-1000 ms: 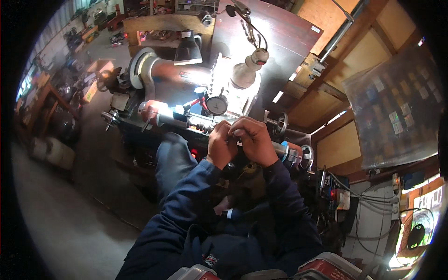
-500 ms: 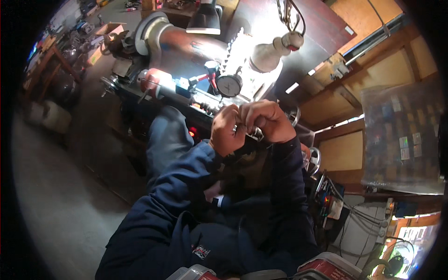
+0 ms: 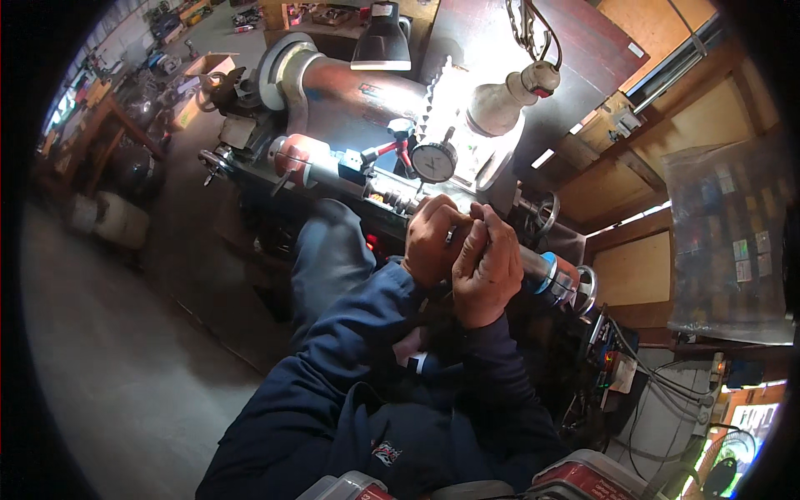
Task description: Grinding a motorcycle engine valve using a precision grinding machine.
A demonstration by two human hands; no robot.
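Note:
My left hand [image 3: 432, 238] is closed, its fingertips at the right end of a stepped metal shaft [image 3: 398, 202] on the machine. Beside it, my right hand [image 3: 490, 268] points upward with thumb and fingers pinched together. The fingertips of both hands nearly meet. Anything small between them is hidden by the fingers. Just above the hands stands a round dial gauge [image 3: 434, 162], carried on a red jointed arm [image 3: 385, 150]. A red and silver cylindrical head [image 3: 298, 161] lies at the left of the shaft.
A white lamp [image 3: 497, 108] lights the work from behind, and a black lamp [image 3: 382, 43] hangs at the back. Handwheels [image 3: 587, 290] sit to the right. Cables [image 3: 667, 390] run at the lower right. Clear-lidded boxes [image 3: 583, 477] stand at the near edge.
The whole view has shifted, so the machine appears farther right and slightly lower. My right hand has turned its fingers upward and come nearer to me. The left hand stays by the shaft.

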